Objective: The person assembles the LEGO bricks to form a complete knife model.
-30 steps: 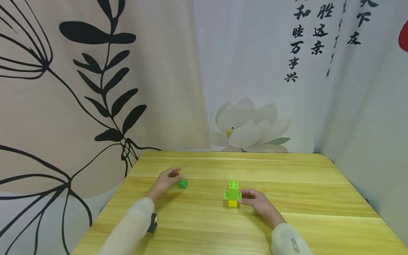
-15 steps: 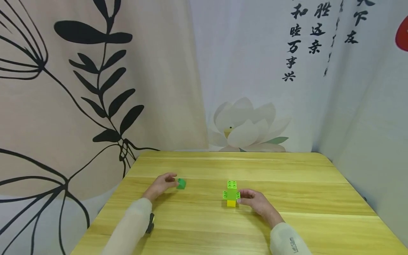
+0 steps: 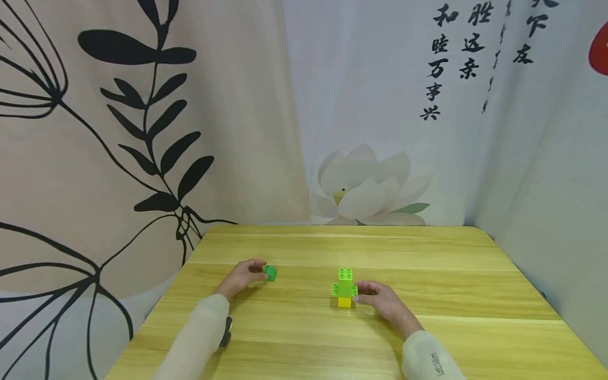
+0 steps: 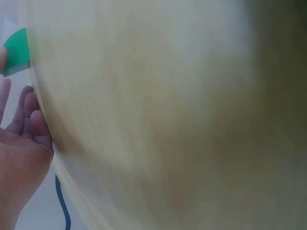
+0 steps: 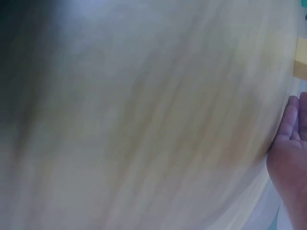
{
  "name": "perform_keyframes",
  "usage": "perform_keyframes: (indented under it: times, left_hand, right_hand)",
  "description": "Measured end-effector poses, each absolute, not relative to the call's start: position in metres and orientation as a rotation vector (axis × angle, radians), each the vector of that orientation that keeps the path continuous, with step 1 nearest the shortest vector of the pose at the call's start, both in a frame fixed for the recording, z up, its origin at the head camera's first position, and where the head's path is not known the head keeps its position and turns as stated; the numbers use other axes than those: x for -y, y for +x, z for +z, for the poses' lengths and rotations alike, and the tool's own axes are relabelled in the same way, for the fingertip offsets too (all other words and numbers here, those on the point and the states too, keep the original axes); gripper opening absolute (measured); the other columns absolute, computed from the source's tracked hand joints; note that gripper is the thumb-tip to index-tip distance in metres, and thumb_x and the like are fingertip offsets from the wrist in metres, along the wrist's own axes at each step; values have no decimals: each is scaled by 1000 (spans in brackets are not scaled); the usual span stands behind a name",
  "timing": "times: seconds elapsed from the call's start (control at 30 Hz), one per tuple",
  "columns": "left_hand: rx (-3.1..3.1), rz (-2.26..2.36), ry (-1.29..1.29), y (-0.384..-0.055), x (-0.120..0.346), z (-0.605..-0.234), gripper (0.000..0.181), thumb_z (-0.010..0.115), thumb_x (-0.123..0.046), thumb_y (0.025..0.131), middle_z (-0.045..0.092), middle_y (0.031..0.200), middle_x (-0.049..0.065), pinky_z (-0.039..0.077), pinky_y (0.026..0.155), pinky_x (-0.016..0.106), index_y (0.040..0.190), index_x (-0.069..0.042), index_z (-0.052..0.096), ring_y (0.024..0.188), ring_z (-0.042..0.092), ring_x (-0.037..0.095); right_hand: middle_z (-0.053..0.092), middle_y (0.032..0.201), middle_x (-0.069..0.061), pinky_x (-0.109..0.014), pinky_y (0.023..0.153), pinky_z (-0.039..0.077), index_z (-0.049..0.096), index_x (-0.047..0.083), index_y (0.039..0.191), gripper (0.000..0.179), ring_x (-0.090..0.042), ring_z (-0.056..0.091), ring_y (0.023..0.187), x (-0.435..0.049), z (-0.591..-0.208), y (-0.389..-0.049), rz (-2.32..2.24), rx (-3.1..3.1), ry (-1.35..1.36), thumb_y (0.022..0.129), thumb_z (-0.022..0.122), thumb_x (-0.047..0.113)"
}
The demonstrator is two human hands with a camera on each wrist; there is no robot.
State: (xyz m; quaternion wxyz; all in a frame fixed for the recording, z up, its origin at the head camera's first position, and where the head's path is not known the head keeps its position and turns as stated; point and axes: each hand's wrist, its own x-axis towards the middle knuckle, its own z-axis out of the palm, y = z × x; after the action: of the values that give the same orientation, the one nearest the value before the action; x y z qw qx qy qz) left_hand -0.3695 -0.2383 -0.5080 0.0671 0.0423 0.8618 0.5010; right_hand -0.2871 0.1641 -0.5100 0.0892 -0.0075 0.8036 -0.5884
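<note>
On the left of the table, a green toy brick (image 3: 270,273) with studs on top sits at the fingertips of my left hand (image 3: 243,275). Thumb and index finger pinch its left side. In the left wrist view the green brick (image 4: 17,51) shows a curved side, with a fingertip overlapping its edge. Toward the middle stands an upright stack of building bricks (image 3: 345,286), light green above and yellow at its base, with a stud sticking out on each side. My right hand (image 3: 382,301) holds the stack's right side between thumb and fingers.
Both things rest on a wood-grain table (image 3: 294,343). Behind it hangs a printed curtain (image 3: 247,132) with plant and lotus patterns. The right wrist view is mostly blurred tabletop, with part of a yellow brick (image 5: 301,60) at its right edge.
My left hand has come down from above the green brick to its left side and closed in on it. The brick has turned slightly. My right hand stays at the stack.
</note>
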Motion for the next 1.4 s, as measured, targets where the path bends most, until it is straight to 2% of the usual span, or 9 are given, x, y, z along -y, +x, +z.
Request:
perform_keyframes:
  times: [0.3,0.67,0.83,0.93,1.13,1.4]
  left_hand:
    - [-2626,1481,126,-370,237,-510,40,73,-14,91,63,117,8,48,95,42,128,-3,62,111,57,25]
    - [-2609,1485,99,-367,238,-501,40,76,-27,89,63,117,9,46,96,45,120,-4,64,109,57,26]
    - [-2574,1519,125,-368,236,-492,33,73,-31,91,64,112,7,46,91,44,115,-8,65,105,57,25]
    - [-2576,1539,139,-369,231,-486,36,73,-34,91,64,114,7,47,90,46,116,-9,65,106,58,26]
    - [-2585,1587,143,-369,215,-477,43,75,-35,90,64,119,8,44,99,50,122,-8,63,114,57,27]
    - [-2593,1679,208,-366,190,-464,41,74,-33,91,65,114,6,45,98,46,121,-8,64,110,58,25]
  right_hand:
    - [66,116,-5,-48,98,45,65,4,125,43,-23,58,110,-165,-511,-287,-1758,-2384,-34,87,78,18]
    - [65,118,-6,-49,99,44,64,4,126,44,-25,58,111,-165,-511,-288,-1752,-2386,-47,87,78,20]
    - [66,116,-4,-49,99,44,65,6,125,43,-24,58,111,-164,-512,-287,-1769,-2369,-24,86,78,18]
    - [66,116,-4,-49,98,44,65,5,125,42,-24,58,111,-164,-512,-286,-1770,-2372,-21,86,78,18]
    - [66,117,-5,-49,99,44,65,5,125,43,-24,58,112,-164,-512,-286,-1768,-2374,-26,86,78,18]
    - [65,119,-8,-48,99,45,64,2,126,45,-26,57,113,-165,-511,-286,-1765,-2377,-54,87,78,19]
